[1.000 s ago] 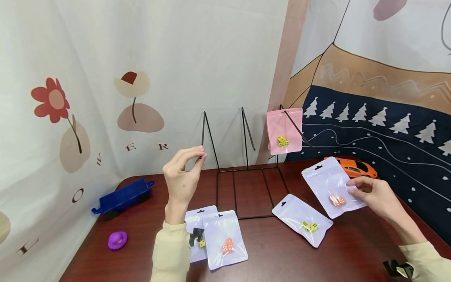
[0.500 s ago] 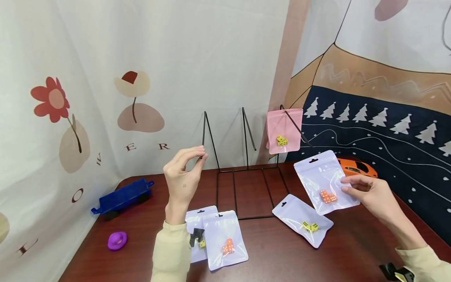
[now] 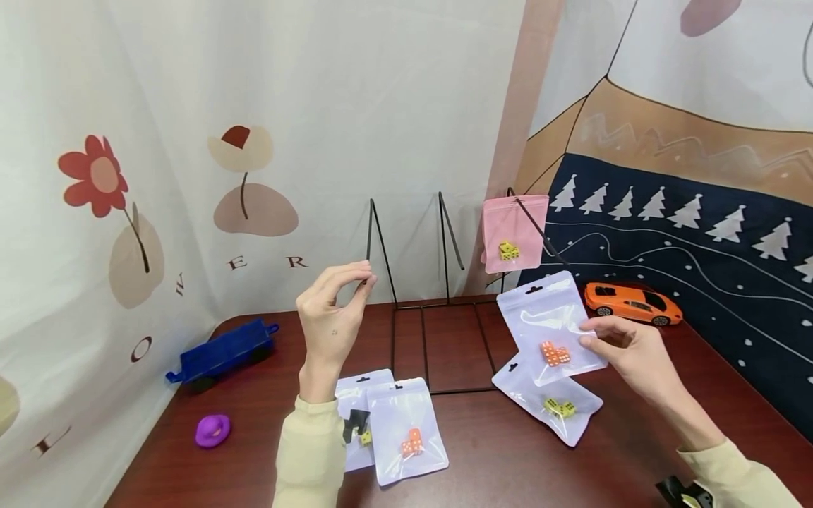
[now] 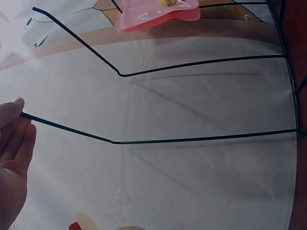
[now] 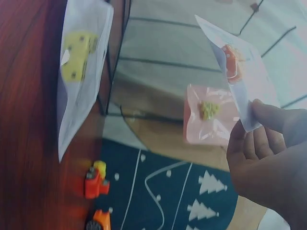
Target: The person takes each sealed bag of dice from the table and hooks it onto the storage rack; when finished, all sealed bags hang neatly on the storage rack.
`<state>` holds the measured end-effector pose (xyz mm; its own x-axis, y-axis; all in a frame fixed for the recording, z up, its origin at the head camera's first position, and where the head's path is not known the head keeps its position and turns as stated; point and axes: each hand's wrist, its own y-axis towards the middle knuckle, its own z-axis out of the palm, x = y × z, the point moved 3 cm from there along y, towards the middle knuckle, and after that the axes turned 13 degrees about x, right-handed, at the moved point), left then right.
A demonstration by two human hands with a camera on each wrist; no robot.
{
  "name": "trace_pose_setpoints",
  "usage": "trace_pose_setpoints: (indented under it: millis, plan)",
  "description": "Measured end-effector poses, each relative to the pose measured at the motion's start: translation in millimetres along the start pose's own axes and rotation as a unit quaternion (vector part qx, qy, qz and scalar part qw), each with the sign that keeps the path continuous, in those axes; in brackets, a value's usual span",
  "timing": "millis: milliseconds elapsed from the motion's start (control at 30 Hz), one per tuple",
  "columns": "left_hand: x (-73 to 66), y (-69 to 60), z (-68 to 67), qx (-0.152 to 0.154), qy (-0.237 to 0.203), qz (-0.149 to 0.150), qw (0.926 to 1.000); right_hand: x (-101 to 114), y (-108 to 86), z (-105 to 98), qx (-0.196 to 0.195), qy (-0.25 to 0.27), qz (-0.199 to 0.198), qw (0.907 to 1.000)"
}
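Observation:
My left hand (image 3: 333, 310) pinches the end of the leftmost prong of a black wire rack (image 4: 206, 139) between thumb and fingers. In my right hand (image 3: 635, 353) is a pale lilac zip pouch (image 3: 540, 317) with orange dice in it, pinched at its right edge and held in the air. Below it, on the table, lies a similar pouch (image 3: 533, 395) with yellow dice, partly covered in the head view. A pink pouch (image 3: 514, 224) with yellow dice hangs on the rack's right prong. The middle prong (image 3: 444, 247) carries nothing.
Two lilac pouches overlap near my left forearm, the front one (image 3: 403, 413) with orange dice. A blue toy trailer (image 3: 222, 351) and a purple toy hat (image 3: 212, 430) are at left. An orange toy car (image 3: 631, 303) stands back right; a small red toy (image 5: 96, 184) shows in the right wrist view.
My right hand has carried the lilac pouch leftward, over the pouch with yellow dice and closer to the rack, uncovering the orange car. My left hand has stayed on the prong.

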<state>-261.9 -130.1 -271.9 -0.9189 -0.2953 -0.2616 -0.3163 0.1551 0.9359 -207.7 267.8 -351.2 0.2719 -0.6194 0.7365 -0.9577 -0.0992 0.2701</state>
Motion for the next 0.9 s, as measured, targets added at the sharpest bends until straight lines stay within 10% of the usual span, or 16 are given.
trace_pose_setpoints:
  millis: [900]
  plan:
    - [-1.3, 0.5, -0.2, 0.002, 0.005, 0.003, 1.0000, 40.5, 5.6, 29.4, -0.050, 0.120, -0.082, 0.9882]
